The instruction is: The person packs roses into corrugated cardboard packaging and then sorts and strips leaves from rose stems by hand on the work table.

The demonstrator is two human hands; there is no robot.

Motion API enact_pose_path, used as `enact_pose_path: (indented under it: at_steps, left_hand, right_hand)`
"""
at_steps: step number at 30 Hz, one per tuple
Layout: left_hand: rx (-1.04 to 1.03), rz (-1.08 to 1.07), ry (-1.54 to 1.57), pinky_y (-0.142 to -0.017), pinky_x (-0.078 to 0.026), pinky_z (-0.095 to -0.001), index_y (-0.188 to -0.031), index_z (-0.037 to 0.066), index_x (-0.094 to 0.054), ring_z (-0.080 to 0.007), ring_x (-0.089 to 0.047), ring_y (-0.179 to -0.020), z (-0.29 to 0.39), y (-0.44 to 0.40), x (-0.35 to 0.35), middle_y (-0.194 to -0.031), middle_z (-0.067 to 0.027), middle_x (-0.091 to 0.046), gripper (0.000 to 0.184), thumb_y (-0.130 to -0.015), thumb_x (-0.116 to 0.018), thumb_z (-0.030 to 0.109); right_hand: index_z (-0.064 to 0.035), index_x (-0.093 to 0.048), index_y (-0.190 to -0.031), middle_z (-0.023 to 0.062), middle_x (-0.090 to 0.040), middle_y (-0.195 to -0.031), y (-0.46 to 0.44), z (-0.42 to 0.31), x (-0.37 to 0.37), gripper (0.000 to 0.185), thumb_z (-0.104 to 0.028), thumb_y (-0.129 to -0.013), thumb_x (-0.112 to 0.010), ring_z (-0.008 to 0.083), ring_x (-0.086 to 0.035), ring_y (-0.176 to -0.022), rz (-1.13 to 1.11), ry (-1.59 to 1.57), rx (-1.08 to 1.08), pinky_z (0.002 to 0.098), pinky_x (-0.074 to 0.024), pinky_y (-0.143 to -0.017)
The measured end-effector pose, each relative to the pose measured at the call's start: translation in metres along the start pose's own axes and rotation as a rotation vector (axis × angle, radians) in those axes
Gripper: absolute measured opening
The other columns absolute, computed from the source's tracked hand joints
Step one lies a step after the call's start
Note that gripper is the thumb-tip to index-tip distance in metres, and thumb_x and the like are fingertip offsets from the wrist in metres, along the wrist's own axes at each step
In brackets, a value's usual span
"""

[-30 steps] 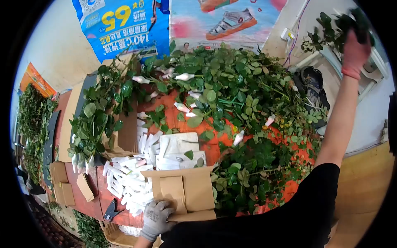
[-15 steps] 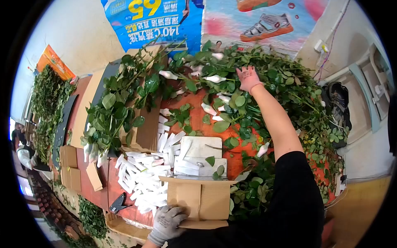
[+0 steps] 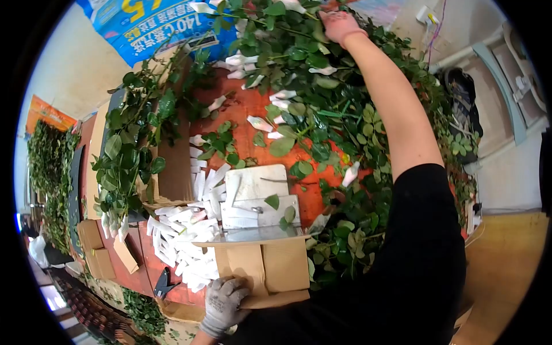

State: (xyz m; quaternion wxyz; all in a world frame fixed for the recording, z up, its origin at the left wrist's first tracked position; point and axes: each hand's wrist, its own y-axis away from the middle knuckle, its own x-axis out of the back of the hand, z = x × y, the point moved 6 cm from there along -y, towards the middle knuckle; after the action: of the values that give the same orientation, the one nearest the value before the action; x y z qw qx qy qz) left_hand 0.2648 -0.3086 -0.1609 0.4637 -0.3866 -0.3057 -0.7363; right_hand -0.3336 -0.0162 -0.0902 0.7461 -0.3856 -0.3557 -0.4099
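My left hand [image 3: 224, 302], in a grey glove, has its fingers curled over the left edge of a folded corrugated cardboard sheet [image 3: 286, 267] at the front of the table. My right hand [image 3: 340, 27], in a pink glove, is stretched to the far side, its fingers closed among leafy rose stems [image 3: 299, 49]. Leaves partly hide the fingertips. White-sleeved rose heads [image 3: 293, 6] stick out to the left of that hand. More sleeved roses [image 3: 260, 123] lie on the red tabletop between my hands. Beyond the cardboard sits a metal plate [image 3: 261, 210] with loose leaves on it.
White foam sleeves [image 3: 184, 236] are heaped left of the plate, with a black stapler [image 3: 165, 283] beside them. Roses lie across a cardboard box [image 3: 175, 167] on the left. Foliage [image 3: 345, 247] crowds the right. A blue-grey chair [image 3: 506, 86] stands by the wall.
My view has shifted, so the table sits higher and further left. My right hand has closed among the stems, and some sleeved roses have risen near it. My left hand stays at the cardboard.
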Motion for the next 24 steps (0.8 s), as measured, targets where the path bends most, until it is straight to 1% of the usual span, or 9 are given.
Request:
enact_pose_path:
  at_steps: [2,4,6,10,13,18,20,22,24]
  left_hand:
    - [-0.005,-0.026,-0.026,-0.079,-0.042,-0.0418,-0.090,0.019,-0.064,-0.0265,-0.053,-0.100,-0.001,-0.003,0.004,-0.107,-0.0009,-0.058,0.040,-0.052,-0.075,0.024]
    - [-0.026,-0.020,-0.008,-0.080,-0.042,-0.0422,-0.090,0.018,-0.063,-0.0269,-0.053,-0.100,0.001,-0.004,0.003,-0.108,-0.0020,-0.058,0.041,-0.052,-0.075,0.023]
    - [-0.021,0.002,0.014,-0.080,-0.042,-0.0424,-0.090,0.018,-0.062,-0.0271,-0.053,-0.100,-0.003,-0.001,0.000,-0.108,-0.0024,-0.057,0.042,-0.051,-0.075,0.023]
    - [-0.031,0.030,0.030,-0.080,-0.042,-0.0429,-0.091,0.016,-0.061,-0.0279,-0.052,-0.100,-0.001,-0.002,0.002,-0.107,-0.0033,-0.057,0.043,-0.051,-0.075,0.023]
    - [-0.007,0.010,0.044,-0.080,-0.042,-0.0438,-0.089,0.016,-0.060,-0.0298,-0.055,-0.097,0.002,-0.006,0.007,-0.104,-0.0053,-0.058,0.040,-0.052,-0.075,0.020]
    - [0.022,-0.069,0.039,-0.084,-0.042,-0.0441,-0.095,0.014,-0.063,-0.0308,-0.053,-0.099,0.006,-0.006,0.013,-0.107,-0.0050,-0.058,0.043,-0.055,-0.076,0.022]
    - [0.031,-0.111,0.026,-0.085,-0.043,-0.0443,-0.097,0.012,-0.063,-0.0322,-0.055,-0.098,0.008,-0.017,0.037,-0.105,-0.0067,-0.059,0.044,-0.056,-0.077,0.021]
    - [-0.073,-0.444,0.440,-0.087,-0.043,-0.0439,-0.101,0.009,-0.063,-0.0322,-0.056,-0.100,0.010,-0.022,0.063,-0.105,-0.0082,-0.060,0.049,-0.057,-0.079,0.022]
    - [-0.213,-0.310,0.311,-0.087,-0.044,-0.0429,-0.101,0.007,-0.063,-0.0304,-0.057,-0.101,0.014,-0.059,0.111,-0.105,-0.0093,-0.062,0.048,-0.058,-0.079,0.021]
  right_hand:
    - [-0.0107,-0.040,-0.133,0.0191,-0.051,-0.129,0.030,-0.028,0.033,0.052,-0.013,-0.082,-0.050,0.0308,-0.050,-0.119,-0.071,-0.105,-0.037,0.0426,-0.0382,-0.100]
    - [-0.0106,-0.032,-0.138,0.0088,-0.044,-0.133,0.076,-0.051,0.032,0.083,-0.012,-0.066,-0.072,0.0300,-0.039,-0.125,0.031,0.125,0.050,0.0444,-0.0349,-0.097]
    - [-0.0135,-0.036,-0.137,0.0117,-0.044,-0.132,0.114,-0.057,0.009,0.075,-0.014,-0.070,-0.068,0.0317,-0.040,-0.125,0.288,0.106,0.169,0.0446,-0.0370,-0.095]
    - [-0.0166,-0.051,-0.118,0.0111,-0.053,-0.118,0.149,-0.039,0.034,0.041,-0.019,-0.078,-0.059,0.0283,-0.049,-0.112,0.012,0.129,0.213,0.0381,-0.0416,-0.089]
    - [-0.0134,-0.059,-0.105,0.0096,-0.063,-0.101,0.149,0.000,0.058,0.028,-0.022,-0.078,-0.059,0.0250,-0.063,-0.090,0.078,-0.153,0.076,0.0350,-0.0497,-0.078]
    - [-0.0118,-0.064,-0.100,0.0120,-0.066,-0.091,0.205,-0.098,0.070,0.027,-0.026,-0.077,-0.060,0.0274,-0.063,-0.088,-0.376,-0.933,0.432,0.0358,-0.0501,-0.081]
    - [-0.0117,-0.062,-0.101,0.0131,-0.065,-0.089,0.228,-0.119,0.028,0.027,-0.025,-0.078,-0.058,0.0291,-0.063,-0.088,-0.218,-0.749,0.492,0.0368,-0.0491,-0.082]
    - [-0.0116,-0.060,-0.102,0.0134,-0.064,-0.092,0.240,-0.128,-0.004,0.027,-0.025,-0.079,-0.056,0.0297,-0.061,-0.092,-0.330,-0.668,0.440,0.0370,-0.0474,-0.084]
    - [-0.0106,-0.058,-0.103,0.0145,-0.063,-0.099,0.257,-0.141,-0.002,0.029,-0.025,-0.079,-0.054,0.0312,-0.060,-0.095,-0.457,-0.680,0.498,0.0389,-0.0465,-0.085]
